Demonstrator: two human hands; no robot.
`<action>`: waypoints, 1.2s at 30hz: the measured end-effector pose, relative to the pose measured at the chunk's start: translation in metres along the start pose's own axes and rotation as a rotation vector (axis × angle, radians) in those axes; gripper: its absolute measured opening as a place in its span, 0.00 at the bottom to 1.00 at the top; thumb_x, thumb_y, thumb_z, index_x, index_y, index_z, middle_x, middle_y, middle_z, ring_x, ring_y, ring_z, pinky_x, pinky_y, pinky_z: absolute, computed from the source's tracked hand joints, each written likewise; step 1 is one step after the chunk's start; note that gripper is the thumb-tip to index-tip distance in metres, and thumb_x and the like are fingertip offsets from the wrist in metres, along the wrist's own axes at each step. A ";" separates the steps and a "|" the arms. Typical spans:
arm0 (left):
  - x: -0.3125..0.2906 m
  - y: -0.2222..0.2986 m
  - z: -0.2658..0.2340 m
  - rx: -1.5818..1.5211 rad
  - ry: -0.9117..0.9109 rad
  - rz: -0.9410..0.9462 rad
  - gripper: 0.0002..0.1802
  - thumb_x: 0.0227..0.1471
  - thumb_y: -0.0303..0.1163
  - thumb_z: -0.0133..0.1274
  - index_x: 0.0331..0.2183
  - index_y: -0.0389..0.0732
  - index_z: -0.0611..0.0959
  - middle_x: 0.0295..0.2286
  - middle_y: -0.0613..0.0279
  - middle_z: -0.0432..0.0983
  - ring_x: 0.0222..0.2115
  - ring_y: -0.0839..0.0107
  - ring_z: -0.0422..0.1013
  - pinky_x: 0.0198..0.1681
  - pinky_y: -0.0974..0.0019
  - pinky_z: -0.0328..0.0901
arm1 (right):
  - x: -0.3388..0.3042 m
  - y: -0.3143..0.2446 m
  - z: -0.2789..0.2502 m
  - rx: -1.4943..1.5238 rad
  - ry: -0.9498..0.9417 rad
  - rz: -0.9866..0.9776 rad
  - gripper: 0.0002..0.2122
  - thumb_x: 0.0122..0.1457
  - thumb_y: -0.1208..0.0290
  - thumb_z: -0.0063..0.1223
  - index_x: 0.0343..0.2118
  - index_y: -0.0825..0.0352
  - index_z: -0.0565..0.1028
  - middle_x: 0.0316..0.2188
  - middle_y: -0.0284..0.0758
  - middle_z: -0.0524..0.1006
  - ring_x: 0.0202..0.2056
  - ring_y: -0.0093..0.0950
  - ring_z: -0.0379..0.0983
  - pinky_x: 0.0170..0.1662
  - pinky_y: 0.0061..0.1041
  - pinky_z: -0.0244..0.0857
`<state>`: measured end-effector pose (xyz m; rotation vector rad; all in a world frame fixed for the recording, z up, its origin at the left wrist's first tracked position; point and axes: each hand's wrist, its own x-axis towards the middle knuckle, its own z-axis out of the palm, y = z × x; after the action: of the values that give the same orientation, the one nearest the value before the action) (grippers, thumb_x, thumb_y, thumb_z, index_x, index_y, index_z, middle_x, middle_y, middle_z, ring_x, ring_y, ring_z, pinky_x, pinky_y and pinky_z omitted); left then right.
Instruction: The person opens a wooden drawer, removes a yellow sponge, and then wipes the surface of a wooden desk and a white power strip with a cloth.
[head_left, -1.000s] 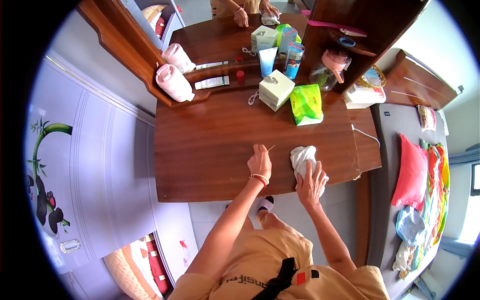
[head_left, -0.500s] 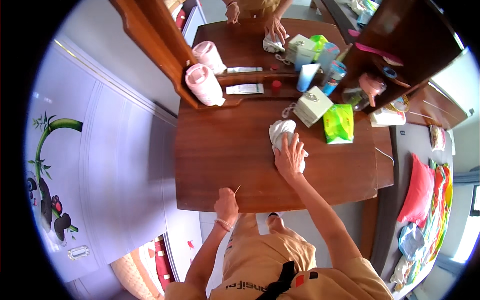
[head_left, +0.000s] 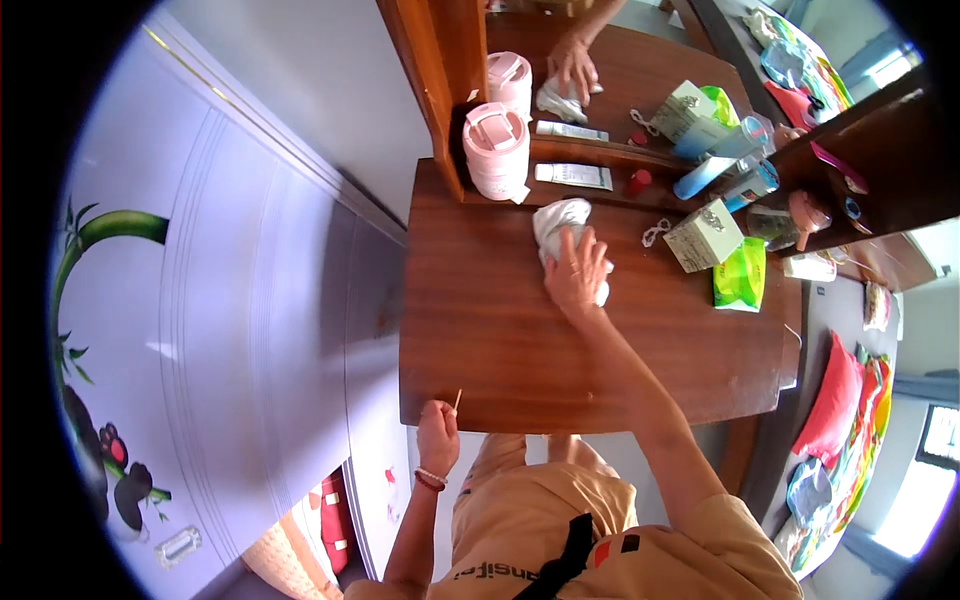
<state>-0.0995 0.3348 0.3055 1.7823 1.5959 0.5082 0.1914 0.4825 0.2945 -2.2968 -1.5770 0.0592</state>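
Observation:
My right hand (head_left: 578, 272) lies over a crumpled white cloth (head_left: 563, 217), pressing it on the brown wooden tabletop (head_left: 500, 340). Its fingers are spread on the cloth, which sticks out beyond the fingertips and beside the palm. Just past the cloth are a white tube (head_left: 573, 177) and a pink lidded cup (head_left: 496, 155). At the table's near left corner, my left hand (head_left: 438, 432) is closed and pinches a thin pale stick (head_left: 458, 400) that points upward. What kind of stick it is, I cannot tell.
At the right of the table stand a pale box (head_left: 704, 236), a green packet (head_left: 741, 275), a small white cord (head_left: 656, 233), a red cap (head_left: 640, 182) and blue bottles (head_left: 748, 185). A mirror (head_left: 640, 60) rises behind. A bed with a pink pillow (head_left: 832, 393) is further right.
My right hand has slid the cloth left and away from me, toward the cup and tube. My left hand has shifted left to the near corner. The view has turned.

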 end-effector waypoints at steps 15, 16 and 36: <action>0.018 -0.054 -0.076 -0.058 0.132 -0.146 0.07 0.54 0.28 0.43 0.30 0.34 0.69 0.25 0.49 0.69 0.26 0.55 0.66 0.31 0.62 0.63 | 0.019 -0.141 0.045 0.057 -0.090 -0.546 0.23 0.46 0.75 0.51 0.49 0.54 0.65 0.54 0.45 0.57 0.49 0.44 0.58 0.45 0.42 0.57; 0.013 -0.058 -0.074 -0.066 0.144 -0.171 0.07 0.55 0.28 0.43 0.29 0.33 0.70 0.25 0.49 0.69 0.26 0.56 0.66 0.31 0.62 0.63 | 0.026 -0.146 0.053 -0.002 -0.001 -0.557 0.22 0.47 0.74 0.51 0.48 0.56 0.65 0.54 0.45 0.58 0.49 0.44 0.58 0.45 0.41 0.58; -0.025 -0.103 -0.069 -0.200 0.211 -0.459 0.06 0.54 0.26 0.43 0.30 0.33 0.71 0.25 0.53 0.70 0.26 0.62 0.67 0.31 0.64 0.62 | 0.099 -0.206 0.111 -0.032 -0.124 -0.332 0.26 0.46 0.74 0.52 0.51 0.54 0.62 0.56 0.49 0.53 0.49 0.53 0.60 0.39 0.41 0.70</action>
<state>-0.2239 0.3283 0.2846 1.1941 1.9502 0.6210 0.0187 0.6668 0.2708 -2.0570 -2.0154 0.0952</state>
